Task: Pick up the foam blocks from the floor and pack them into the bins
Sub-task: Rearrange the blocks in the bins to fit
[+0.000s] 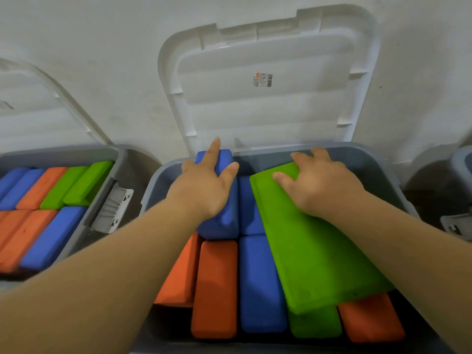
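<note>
The middle bin (378, 159), grey with its white lid (268, 80) propped open against the wall, takes up most of the view and is nearly full of foam blocks standing on edge; a second grey bin (120, 159) to the left is packed the same way with blue, orange and green blocks, and the edge of a third bin (462, 162) shows at the far right. Largest of the pieces in the middle bin is the flat green block (314, 241), lying tilted across the right side on top of another green block (315, 325) and an orange block (371, 320). The right hand (321, 185) rests palm-down on its far end, fingers spread flat — pressing, not gripping. Next down in size, the raised blue block (219, 213) stands proud of its neighbours at the back left; the left hand (204, 182) lies open over its top, fingers splayed, thumb side against its right edge, holding nothing closed. In front sit two orange blocks (214, 290) and a long blue block (260, 284), snug side by side. By their matte, slightly rounded look these blocks are likely light and squashy, with a grippy surface rather than a slick one, so they should tolerate a firm push and will rub against each other in a tight fit. I would judge the long edges the best place to take hold — pinched across the narrow thickness — while seating them calls for a flat palm spread over the broad face.
</note>
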Motion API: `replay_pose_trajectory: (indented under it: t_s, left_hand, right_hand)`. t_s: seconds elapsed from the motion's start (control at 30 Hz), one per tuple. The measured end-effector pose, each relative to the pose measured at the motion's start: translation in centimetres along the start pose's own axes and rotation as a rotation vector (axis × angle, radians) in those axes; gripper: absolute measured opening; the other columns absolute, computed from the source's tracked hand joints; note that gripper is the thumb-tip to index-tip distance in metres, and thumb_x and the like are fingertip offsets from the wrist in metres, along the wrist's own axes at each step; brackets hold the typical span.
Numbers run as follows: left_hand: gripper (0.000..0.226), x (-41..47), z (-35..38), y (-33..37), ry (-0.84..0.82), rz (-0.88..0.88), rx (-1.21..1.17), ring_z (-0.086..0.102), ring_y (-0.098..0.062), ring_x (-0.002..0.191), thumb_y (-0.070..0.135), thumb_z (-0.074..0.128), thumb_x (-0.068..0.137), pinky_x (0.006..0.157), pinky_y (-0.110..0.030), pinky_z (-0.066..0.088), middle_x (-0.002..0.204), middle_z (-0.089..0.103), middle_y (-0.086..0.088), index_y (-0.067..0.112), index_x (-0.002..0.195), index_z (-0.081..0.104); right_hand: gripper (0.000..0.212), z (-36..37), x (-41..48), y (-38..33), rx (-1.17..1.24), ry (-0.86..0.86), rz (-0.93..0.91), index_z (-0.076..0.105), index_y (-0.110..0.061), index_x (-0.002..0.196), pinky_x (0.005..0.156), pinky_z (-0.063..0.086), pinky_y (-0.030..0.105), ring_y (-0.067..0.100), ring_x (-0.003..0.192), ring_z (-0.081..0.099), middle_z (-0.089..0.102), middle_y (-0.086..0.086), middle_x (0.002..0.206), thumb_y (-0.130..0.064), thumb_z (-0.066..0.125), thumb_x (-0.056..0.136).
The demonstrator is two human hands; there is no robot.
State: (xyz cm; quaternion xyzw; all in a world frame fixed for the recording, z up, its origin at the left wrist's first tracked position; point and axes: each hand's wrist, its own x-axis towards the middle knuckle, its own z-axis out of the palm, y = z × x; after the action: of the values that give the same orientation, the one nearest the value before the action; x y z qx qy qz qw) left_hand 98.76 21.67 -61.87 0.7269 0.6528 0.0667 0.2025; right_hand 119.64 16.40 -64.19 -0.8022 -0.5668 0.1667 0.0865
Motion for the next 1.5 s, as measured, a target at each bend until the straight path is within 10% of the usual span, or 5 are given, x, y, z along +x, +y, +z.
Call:
replay_pose_trajectory:
  t_s: [0.17, 0.47, 0.93, 1.23, 1.5]
  left_hand:
    - [0.049, -2.4, 3.5, -1.8, 0.424, 0.094, -0.102, 0.046, -0.034, 0.124, 0.045, 0.046, 0.102, 0.097, -0.049, 0.042, 0.14, 0.037, -0.011, 0.029, 0.149, 0.044]
    - [0.045, -4.7, 3.3, -3.4, 0.378, 0.272, -0.068, 0.046, -0.026, 0.126, 0.037, 0.057, 0.098, 0.103, -0.038, 0.039, 0.14, 0.039, -0.005, 0.02, 0.14, 0.055]
    - [0.076, 0.1, 7.5, -5.2, -0.203, 0.076, 0.303, 0.017, -0.025, 0.154, 0.069, 0.011, 0.094, 0.121, -0.048, 0.02, 0.17, -0.007, 0.002, 0.037, 0.162, -0.004]
    - [0.072, -5.5, 6.4, 1.0, -0.207, -0.031, -0.385, 0.052, -0.036, 0.129, 0.097, 0.036, 0.074, 0.112, -0.055, 0.038, 0.133, 0.062, -0.01, 0.043, 0.107, 0.069]
    - [0.112, -8.6, 2.4, 0.2, -0.072, 0.208, -0.89, 0.06, -0.004, 0.126, 0.063, 0.078, 0.063, 0.109, -0.04, 0.047, 0.144, 0.055, 0.022, 0.053, 0.157, 0.017]
  right_hand:
    - [0.076, 0.1, -0.3, -0.1, -0.022, 0.016, 0.01, 0.036, -0.029, 0.153, 0.109, 0.036, 0.054, 0.046, 0.135, 0.04, 0.031, 0.012, 0.156, -0.077, 0.035, 0.094]
    - [0.078, -0.4, -0.6, -0.2, -0.066, -0.027, -0.006, 0.033, -0.026, 0.155, 0.113, 0.033, 0.051, 0.046, 0.137, 0.039, 0.028, 0.015, 0.158, -0.076, 0.033, 0.095]
    - [0.08, 0.5, 0.4, -0.5, -0.058, -0.01, 0.027, 0.035, -0.027, 0.152, 0.108, 0.036, 0.053, 0.046, 0.132, 0.041, 0.036, 0.016, 0.149, -0.08, 0.029, 0.093]
    - [0.1, -0.6, 0.3, 0.4, 0.207, -0.074, 0.138, 0.022, -0.03, 0.159, 0.111, 0.037, 0.049, 0.041, 0.142, 0.039, 0.029, 0.016, 0.159, -0.087, 0.047, 0.081]
    - [0.094, -1.6, -0.8, -1.3, 0.827, 0.026, -0.05, 0.041, -0.034, 0.153, 0.113, 0.042, 0.039, 0.018, 0.135, 0.051, 0.046, -0.005, 0.155, -0.08, 0.063, 0.074]
